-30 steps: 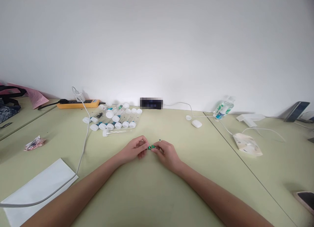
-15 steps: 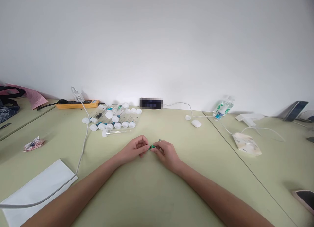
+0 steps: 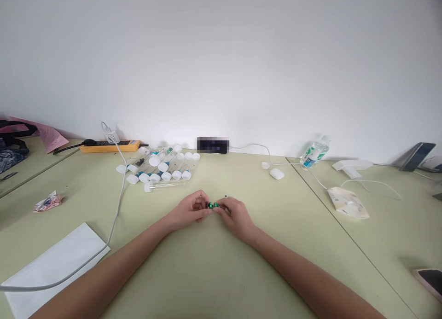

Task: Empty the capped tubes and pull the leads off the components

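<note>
Over the middle of the table, my left hand (image 3: 193, 207) and my right hand (image 3: 235, 217) face each other, fingertips pinched. Between them is a small green and black piece (image 3: 212, 205); its kind is too small to make out. My left thumb and forefinger grip its dark left end. My right fingertips close on the green right end, where a thin part runs in under the fingers. Just beyond my right forefinger shows a tiny dark spot (image 3: 225, 196); whether it belongs to the piece I cannot tell.
Several clear tubes with white caps (image 3: 166, 176) lie at the back left, beside an orange power strip (image 3: 109, 148). A grey cable (image 3: 119, 199) crosses a white sheet (image 3: 58, 263). On the right are a white rounded case (image 3: 276, 173), a bottle (image 3: 314, 153) and a crumpled packet (image 3: 347, 203).
The green and black piece has turned slightly between my fingers, and more of its dark left end shows. Both hands stay almost in place.
</note>
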Demonstrator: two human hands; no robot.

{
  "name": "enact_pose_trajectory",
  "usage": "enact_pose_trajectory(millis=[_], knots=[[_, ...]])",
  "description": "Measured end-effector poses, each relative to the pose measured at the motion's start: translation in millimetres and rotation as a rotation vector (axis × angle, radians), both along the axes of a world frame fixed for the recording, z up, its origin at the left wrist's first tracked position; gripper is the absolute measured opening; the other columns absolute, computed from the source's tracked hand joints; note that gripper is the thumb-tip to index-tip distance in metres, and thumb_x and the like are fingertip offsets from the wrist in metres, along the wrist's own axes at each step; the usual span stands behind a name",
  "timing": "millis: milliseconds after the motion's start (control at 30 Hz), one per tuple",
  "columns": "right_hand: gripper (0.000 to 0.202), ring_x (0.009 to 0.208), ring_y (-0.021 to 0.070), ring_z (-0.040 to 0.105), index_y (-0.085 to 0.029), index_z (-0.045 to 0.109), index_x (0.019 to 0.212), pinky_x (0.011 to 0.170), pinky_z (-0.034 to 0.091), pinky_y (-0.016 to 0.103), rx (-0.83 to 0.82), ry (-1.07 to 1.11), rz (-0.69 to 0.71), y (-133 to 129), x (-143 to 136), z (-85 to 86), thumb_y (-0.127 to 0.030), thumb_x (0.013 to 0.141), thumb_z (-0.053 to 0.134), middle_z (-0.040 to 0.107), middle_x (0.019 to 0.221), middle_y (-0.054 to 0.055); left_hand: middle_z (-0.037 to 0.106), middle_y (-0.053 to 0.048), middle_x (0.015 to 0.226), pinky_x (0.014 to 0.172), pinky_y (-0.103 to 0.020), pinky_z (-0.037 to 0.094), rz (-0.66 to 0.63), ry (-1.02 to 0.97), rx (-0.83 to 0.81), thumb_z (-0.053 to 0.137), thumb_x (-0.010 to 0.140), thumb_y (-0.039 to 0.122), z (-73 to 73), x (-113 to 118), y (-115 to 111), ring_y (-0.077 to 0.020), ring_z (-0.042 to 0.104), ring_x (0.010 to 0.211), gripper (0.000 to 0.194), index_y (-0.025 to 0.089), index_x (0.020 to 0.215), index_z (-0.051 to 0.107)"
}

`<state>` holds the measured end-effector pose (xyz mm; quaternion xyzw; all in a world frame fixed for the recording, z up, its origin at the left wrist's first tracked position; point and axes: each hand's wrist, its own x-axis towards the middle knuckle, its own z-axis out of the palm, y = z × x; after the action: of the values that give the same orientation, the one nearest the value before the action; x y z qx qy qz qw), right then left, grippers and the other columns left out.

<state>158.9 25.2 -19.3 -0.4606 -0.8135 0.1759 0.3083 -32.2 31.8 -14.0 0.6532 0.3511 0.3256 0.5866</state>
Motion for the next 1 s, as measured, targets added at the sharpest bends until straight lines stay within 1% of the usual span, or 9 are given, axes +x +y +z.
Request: enact_pose_trajectory(millis=[100,167,300,367,533,700,800,867,1000], knots=[[0.016,0.063,0.0138,0.05,-0.019,0.059,0.083,0.056,0.038,0.024,0.002,0.004,0.005,-0.1,-0.1,-0.5,-0.03,0.085,0.048,0.057,0.067,0.002,0.047,0.004,0.064,0.053,-0.023,0.039,0.002,-0.006,0.002,0.051,0.08,0.04,1.1,0.3,-0.3,-0.0086,0.047,0.056,0.023,0.018,0.085,0.046],[0.016,0.063,0.0138,0.05,-0.019,0.059,0.082,0.057,0.038,0.024,0.002,0.001,0.008,-0.1,-0.2,-0.7,-0.03,0.085,0.048,0.057,0.066,0.002,0.047,0.004,0.065,0.054,-0.022,0.039,-0.015,-0.016,0.02,0.048,0.082,0.039,2.0,0.1,-0.6,-0.0087,0.047,0.057,0.021,0.019,0.085,0.045],[0.016,0.063,0.0136,0.049,-0.019,0.059,0.082,0.057,0.038,0.024,0.002,-0.013,0.009,-0.2,-0.2,-1.0,-0.031,0.084,0.049,0.057,0.066,0.002,0.046,0.004,0.067,0.054,-0.02,0.036,-0.053,-0.007,0.05,0.056,0.078,0.034,2.0,-1.0,-0.5,-0.0069,0.045,0.056,0.02,0.019,0.084,0.045],[0.016,0.063,0.0135,0.049,-0.019,0.059,0.083,0.057,0.038,0.024,0.0,-0.009,0.011,-0.4,-0.2,-0.8,-0.03,0.084,0.049,0.057,0.067,0.002,0.046,0.005,0.066,0.053,-0.02,0.036,-0.052,-0.004,0.038,0.058,0.077,0.035,1.8,-1.0,-0.5,-0.0069,0.044,0.055,0.022,0.019,0.084,0.044],[0.013,0.062,0.0132,0.049,-0.019,0.059,0.083,0.057,0.038,0.024,-0.01,0.004,0.018,-0.7,-0.6,-0.2,-0.028,0.084,0.05,0.056,0.066,0.002,0.05,0.002,0.066,0.053,-0.023,0.039,-0.016,-0.01,0.002,0.045,0.083,0.042,4.5,0.7,-1.7,-0.0092,0.047,0.057,0.024,0.018,0.083,0.045],[0.013,0.062,0.0133,0.048,-0.019,0.059,0.082,0.056,0.038,0.024,-0.012,-0.006,-0.003,-0.3,-0.8,-0.3,-0.028,0.083,0.051,0.055,0.065,0.001,0.049,0.004,0.067,0.055,-0.022,0.039,0.009,0.004,0.033,0.057,0.077,0.038,5.1,0.3,-2.2,-0.0075,0.046,0.056,0.023,0.018,0.084,0.046],[0.013,0.062,0.0131,0.048,-0.019,0.059,0.082,0.057,0.038,0.024,-0.017,-0.001,0.013,-0.6,-0.6,-0.1,-0.028,0.084,0.05,0.056,0.066,0.001,0.048,0.004,0.063,0.053,-0.022,0.038,0.006,0.017,0.007,0.05,0.081,0.04,4.6,-0.1,-2.1,-0.0081,0.046,0.054,0.022,0.018,0.083,0.046],[0.013,0.063,0.0131,0.048,-0.019,0.06,0.083,0.057,0.038,0.024,-0.014,0.001,0.013,-0.8,-0.4,0.1,-0.028,0.084,0.05,0.056,0.067,0.001,0.048,0.004,0.064,0.052,-0.021,0.038,0.009,0.017,0.012,0.049,0.081,0.039,4.3,0.1,-2.0,-0.008,0.046,0.054,0.021,0.018,0.082,0.046],[0.014,0.063,0.0135,0.048,-0.019,0.059,0.083,0.056,0.038,0.024,-0.009,-0.006,-0.001,-0.8,-0.2,0.3,-0.029,0.084,0.05,0.056,0.066,0.001,0.05,0.003,0.071,0.055,-0.021,0.039,0.015,0.008,0.048,0.06,0.074,0.034,3.6,0.5,-1.3,-0.007,0.046,0.057,0.023,0.018,0.083,0.047]])
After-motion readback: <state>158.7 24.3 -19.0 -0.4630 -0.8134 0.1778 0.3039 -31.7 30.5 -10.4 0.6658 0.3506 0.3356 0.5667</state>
